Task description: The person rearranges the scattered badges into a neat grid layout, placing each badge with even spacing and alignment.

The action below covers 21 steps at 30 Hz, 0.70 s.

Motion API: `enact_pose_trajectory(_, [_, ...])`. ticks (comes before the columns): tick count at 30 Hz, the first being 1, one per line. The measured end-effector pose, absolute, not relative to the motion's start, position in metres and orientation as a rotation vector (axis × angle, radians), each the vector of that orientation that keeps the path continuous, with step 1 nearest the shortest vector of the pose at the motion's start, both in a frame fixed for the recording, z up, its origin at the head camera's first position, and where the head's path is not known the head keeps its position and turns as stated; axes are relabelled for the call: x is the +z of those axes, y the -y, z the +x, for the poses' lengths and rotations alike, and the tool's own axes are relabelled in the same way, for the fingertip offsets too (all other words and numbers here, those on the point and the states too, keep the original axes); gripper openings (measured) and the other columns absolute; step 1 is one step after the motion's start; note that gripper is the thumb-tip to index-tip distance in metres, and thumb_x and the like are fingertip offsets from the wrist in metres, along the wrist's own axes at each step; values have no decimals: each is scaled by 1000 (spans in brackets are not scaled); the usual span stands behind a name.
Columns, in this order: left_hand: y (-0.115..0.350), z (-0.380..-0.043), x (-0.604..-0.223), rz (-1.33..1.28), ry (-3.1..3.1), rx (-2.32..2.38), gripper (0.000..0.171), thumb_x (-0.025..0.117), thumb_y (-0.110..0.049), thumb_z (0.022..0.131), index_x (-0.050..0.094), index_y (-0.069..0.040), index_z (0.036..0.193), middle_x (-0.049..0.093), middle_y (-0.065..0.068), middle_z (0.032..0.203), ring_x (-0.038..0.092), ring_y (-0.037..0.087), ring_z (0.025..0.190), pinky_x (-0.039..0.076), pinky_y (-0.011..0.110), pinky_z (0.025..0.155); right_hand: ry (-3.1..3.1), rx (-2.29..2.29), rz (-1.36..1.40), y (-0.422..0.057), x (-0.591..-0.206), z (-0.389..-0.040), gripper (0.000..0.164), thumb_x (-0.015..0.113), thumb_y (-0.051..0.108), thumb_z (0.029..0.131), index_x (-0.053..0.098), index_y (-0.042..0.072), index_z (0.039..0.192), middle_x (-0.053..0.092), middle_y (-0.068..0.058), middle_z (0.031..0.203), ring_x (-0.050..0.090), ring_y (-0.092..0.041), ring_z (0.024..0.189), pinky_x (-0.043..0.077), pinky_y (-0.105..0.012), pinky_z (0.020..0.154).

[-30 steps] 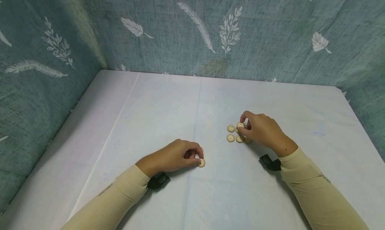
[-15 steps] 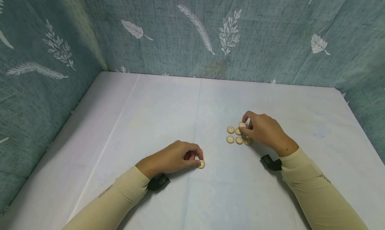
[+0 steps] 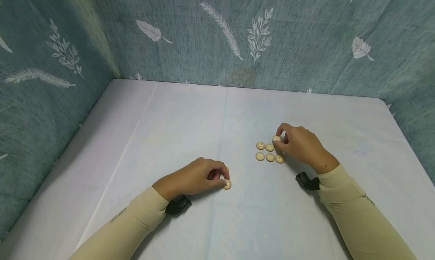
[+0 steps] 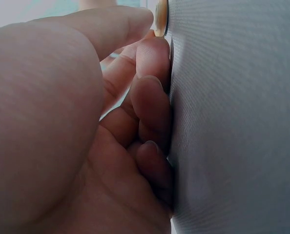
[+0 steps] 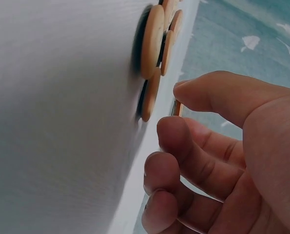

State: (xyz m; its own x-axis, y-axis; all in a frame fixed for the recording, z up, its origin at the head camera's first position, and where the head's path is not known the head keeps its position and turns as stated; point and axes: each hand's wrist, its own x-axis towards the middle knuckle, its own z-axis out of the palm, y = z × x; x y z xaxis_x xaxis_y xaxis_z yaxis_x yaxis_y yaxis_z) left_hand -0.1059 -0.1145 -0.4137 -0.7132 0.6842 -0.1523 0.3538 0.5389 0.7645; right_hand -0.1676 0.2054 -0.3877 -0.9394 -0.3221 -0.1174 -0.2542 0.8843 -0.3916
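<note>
Round pale wooden buttons lie on the cloth-covered table. My right hand (image 3: pixel 302 146) pinches one button (image 3: pixel 276 138) between thumb and forefinger, just beyond the group; in the right wrist view this button (image 5: pixel 177 108) is seen edge-on. Nearest that hand, two short rows hold several buttons, among them a front right one (image 3: pixel 279 158) and a back left one (image 3: pixel 260 145). Left of centre, my left hand (image 3: pixel 195 177) has thumb and forefinger at the edge of another button (image 3: pixel 227 184), its other fingers curled against the cloth. Behind its forefinger, a further button (image 3: pixel 227 169) is mostly hidden.
A white cloth with fold lines covers the table (image 3: pixel 176 120). Teal leaf-patterned fabric (image 3: pixel 204 37) hangs along its back and sides. Each wrist carries a black camera mount, the left mount (image 3: pixel 178 205) and the right mount (image 3: pixel 307 181), low over the cloth.
My right hand has shifted slightly right and away with its button, uncovering more of the buttons in the rows. The left hand has stayed in place.
</note>
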Motion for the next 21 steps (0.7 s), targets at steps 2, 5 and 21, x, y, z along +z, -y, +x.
enact_pose_trajectory(2, [114, -107, -413, 848, -2344, 1025, 6, 73, -31, 92, 68, -28, 96, 53, -13, 69, 47, 1, 61, 43, 19, 63, -2881, -557, -448, -207, -388, -169, 24, 67, 23, 94, 61, 5, 109, 67, -3, 76, 53, -14, 59, 41, -29, 53])
enact_pose_trajectory(5, [114, -108, -413, 851, -2342, 1014, 6, 72, -31, 93, 68, -28, 96, 53, -13, 70, 47, 1, 61, 42, 19, 62, -2874, -554, -439, -208, -388, -170, 24, 67, 23, 94, 61, 5, 109, 68, -3, 77, 54, -14, 59, 41, -29, 53])
enact_pose_trajectory(21, [114, -107, -413, 846, -2334, 1021, 6, 73, -31, 92, 69, -28, 97, 53, -13, 70, 47, 1, 62, 43, 19, 63, -2842, -553, -377, -214, -394, -175, 24, 66, 22, 95, 60, 4, 109, 68, -5, 79, 55, -16, 62, 42, -29, 55])
